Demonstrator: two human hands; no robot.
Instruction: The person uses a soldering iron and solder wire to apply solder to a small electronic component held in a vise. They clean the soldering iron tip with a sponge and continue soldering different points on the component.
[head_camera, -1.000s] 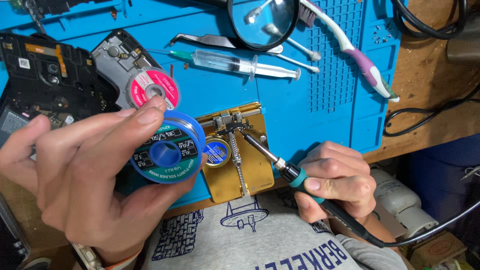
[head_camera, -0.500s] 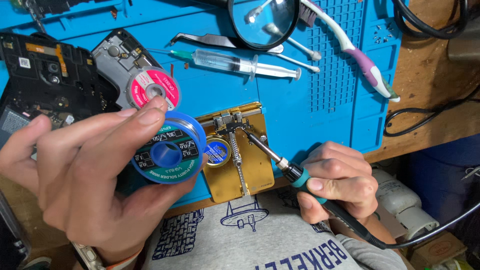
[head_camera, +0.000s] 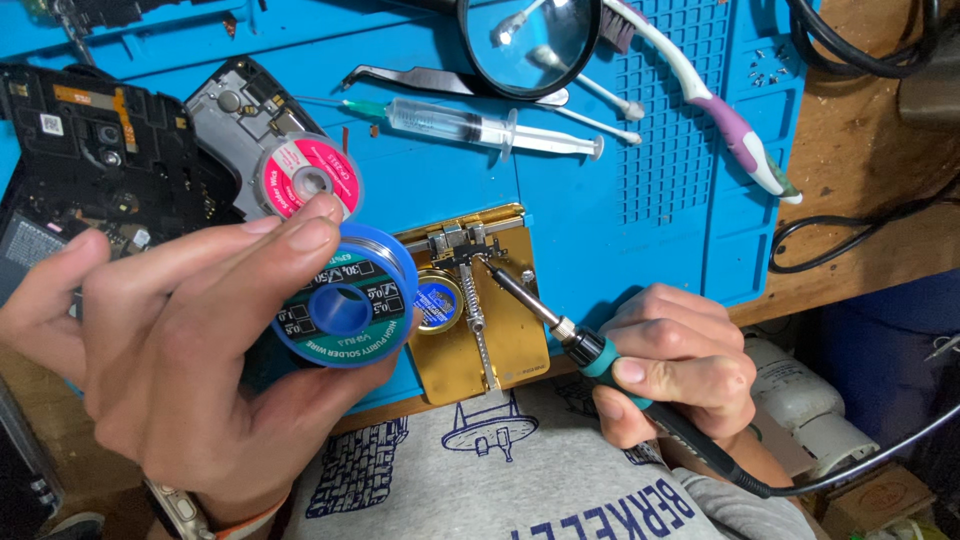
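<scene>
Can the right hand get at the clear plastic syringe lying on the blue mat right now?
Probably not as it stands: the right hand is wrapped around the teal-collared soldering iron, so it has no free fingers. The path to the clear plastic syringe itself looks open.

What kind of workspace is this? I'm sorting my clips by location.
Most likely an electronics repair bench: a blue silicone work mat, opened phone bodies, a soldering iron in the right hand and a solder spool in the left hand.
</scene>
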